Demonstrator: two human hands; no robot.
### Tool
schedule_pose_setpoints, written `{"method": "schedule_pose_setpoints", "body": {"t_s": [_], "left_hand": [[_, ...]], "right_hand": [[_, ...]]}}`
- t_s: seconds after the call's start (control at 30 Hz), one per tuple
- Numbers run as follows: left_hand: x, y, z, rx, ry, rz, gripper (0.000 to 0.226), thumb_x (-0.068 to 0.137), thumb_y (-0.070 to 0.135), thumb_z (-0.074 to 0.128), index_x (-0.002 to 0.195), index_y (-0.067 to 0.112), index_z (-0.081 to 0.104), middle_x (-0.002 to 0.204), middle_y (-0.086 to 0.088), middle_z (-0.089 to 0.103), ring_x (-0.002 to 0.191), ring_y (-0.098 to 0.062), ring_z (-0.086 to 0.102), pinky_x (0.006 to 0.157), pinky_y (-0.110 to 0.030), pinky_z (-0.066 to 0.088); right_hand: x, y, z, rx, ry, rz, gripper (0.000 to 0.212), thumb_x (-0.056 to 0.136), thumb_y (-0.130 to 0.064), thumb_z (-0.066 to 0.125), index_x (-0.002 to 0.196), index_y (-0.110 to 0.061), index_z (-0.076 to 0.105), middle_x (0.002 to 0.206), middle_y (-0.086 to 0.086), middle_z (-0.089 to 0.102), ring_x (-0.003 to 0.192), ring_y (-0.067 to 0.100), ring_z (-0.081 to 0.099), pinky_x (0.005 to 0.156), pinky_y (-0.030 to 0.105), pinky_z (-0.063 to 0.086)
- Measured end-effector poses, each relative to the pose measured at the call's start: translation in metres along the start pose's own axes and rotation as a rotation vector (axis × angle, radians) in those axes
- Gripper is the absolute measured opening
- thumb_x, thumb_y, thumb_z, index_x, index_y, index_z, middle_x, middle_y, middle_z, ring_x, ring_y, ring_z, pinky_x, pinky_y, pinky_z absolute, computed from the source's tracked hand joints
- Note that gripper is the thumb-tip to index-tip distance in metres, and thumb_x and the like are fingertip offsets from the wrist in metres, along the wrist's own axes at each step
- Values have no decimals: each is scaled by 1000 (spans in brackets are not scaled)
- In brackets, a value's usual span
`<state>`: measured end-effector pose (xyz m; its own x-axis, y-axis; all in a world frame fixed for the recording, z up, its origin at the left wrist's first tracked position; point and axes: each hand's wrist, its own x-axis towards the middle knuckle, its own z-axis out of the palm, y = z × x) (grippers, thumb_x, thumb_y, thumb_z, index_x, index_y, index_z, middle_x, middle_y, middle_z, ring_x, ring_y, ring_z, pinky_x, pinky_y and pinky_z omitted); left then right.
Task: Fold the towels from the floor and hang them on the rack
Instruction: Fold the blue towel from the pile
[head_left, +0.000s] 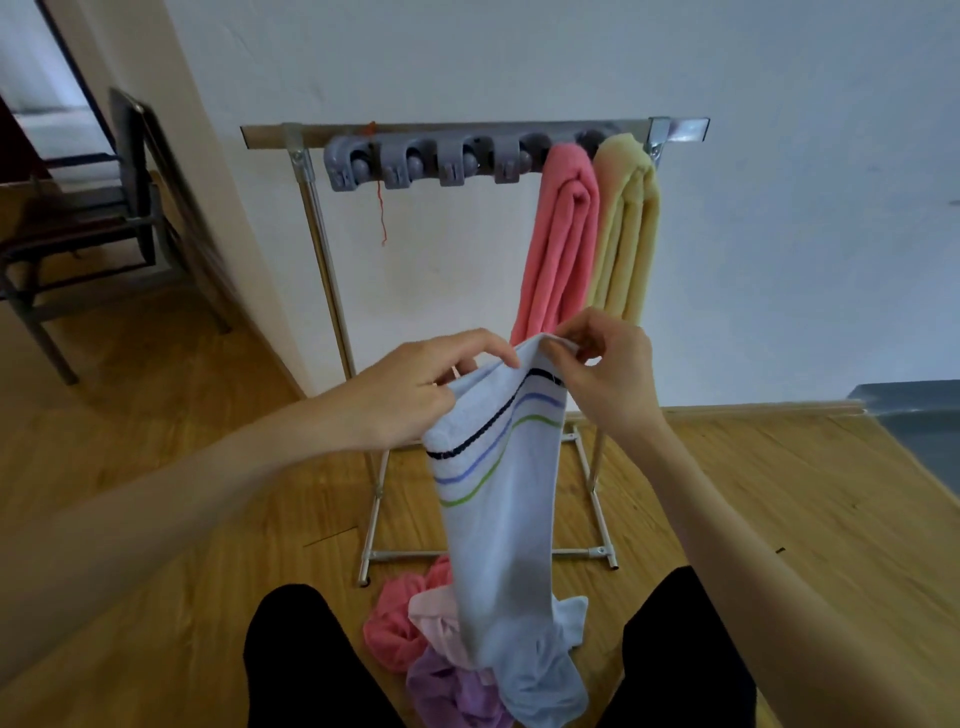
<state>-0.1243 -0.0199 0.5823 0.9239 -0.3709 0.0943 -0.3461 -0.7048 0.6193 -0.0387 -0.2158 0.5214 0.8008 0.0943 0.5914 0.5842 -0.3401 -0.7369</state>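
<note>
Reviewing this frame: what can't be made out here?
Head view only:
- Floor pile: how many towels remain is unclear; the striped towel hangs in front, and the bottom edge cuts it off.
- Gray clips on the rack: blurred, mechanism unreadable.
- Top ends of the pink towel and yellow towel: their own folds hide how they are held.
</note>
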Motion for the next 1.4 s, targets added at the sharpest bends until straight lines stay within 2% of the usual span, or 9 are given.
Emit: {"method": "schedule_pose_setpoints", "body": {"t_s": [0.1, 0.2, 0.37, 0.5, 0.6, 0.73, 0.8, 0.93, 1.4], "left_hand": [[1, 2, -2, 83, -71, 14, 37, 83, 3, 41, 100, 24, 66, 97, 3, 60, 83, -4, 52, 70, -15, 34], [-2, 3, -1, 82, -167, -21, 30, 77, 10, 47, 94, 24, 68, 82, 3, 61, 68, -6, 51, 60, -13, 38], [-11, -2, 3, 232, -300, 76, 47, 77, -4, 52, 113, 20, 68, 92, 9, 59, 81, -6, 58, 73, -22, 50], [-15, -6, 7, 495, -183, 280, 24, 86, 6, 60, 104, 17, 71, 86, 11, 55, 69, 3, 48, 67, -6, 37], [-19, -6, 10, 713, 24, 496, 1, 86, 14, 66, 86, 15, 67, 84, 2, 56, 69, -8, 50, 57, -14, 32], [-10, -8, 15, 755, 23, 716, 9, 83, 6, 65, 83, 12, 60, 105, -7, 64, 104, -22, 58, 91, -34, 45], [-7, -12, 15, 710, -22, 673, 9, 90, 10, 50, 87, 15, 57, 96, -2, 67, 95, -19, 63, 105, -34, 37], [-4, -20, 14, 650, 132, 489, 15, 93, 24, 39, 87, 21, 52, 77, 8, 57, 70, -9, 47, 91, -25, 34], [16, -30, 22, 470, 371, 324, 38, 94, 47, 36, 88, 21, 63, 74, 8, 62, 71, -9, 52, 77, -27, 35]], "right_hand": [[3, -1, 5, -21, -43, -16, 6, 81, -5, 69, 78, -7, 65, 66, 3, 62, 59, 9, 53, 55, 18, 45], [2, -1, 10, -20, -94, -14, 5, 81, -4, 69, 80, -5, 65, 67, 1, 62, 60, 9, 55, 56, 19, 46], [-4, -4, 11, 10, -195, -56, 3, 83, -5, 69, 83, -4, 67, 74, 3, 66, 67, 15, 58, 64, 28, 50], [-6, -5, 9, 9, -214, -65, 2, 83, -7, 70, 83, -6, 67, 74, -1, 64, 68, 11, 56, 65, 29, 49], [-7, -4, 6, 8, -196, -62, 3, 82, -9, 70, 83, -9, 68, 74, -4, 64, 67, 7, 54, 61, 22, 46], [-5, -1, -1, -40, -218, -39, 3, 81, -13, 72, 83, -13, 70, 75, -5, 66, 64, 7, 53, 58, 13, 39], [-6, -1, -4, -28, -227, -19, 3, 81, -13, 72, 83, -13, 70, 75, -2, 67, 60, 8, 54, 56, 14, 41], [-9, -5, -11, 90, -240, 9, 4, 82, -8, 72, 82, -6, 69, 68, 3, 66, 50, 14, 60, 50, 21, 47], [-8, -15, -8, 259, -347, 18, 14, 88, 5, 61, 98, 4, 70, 76, 17, 71, 62, 24, 67, 61, 26, 57]]}}
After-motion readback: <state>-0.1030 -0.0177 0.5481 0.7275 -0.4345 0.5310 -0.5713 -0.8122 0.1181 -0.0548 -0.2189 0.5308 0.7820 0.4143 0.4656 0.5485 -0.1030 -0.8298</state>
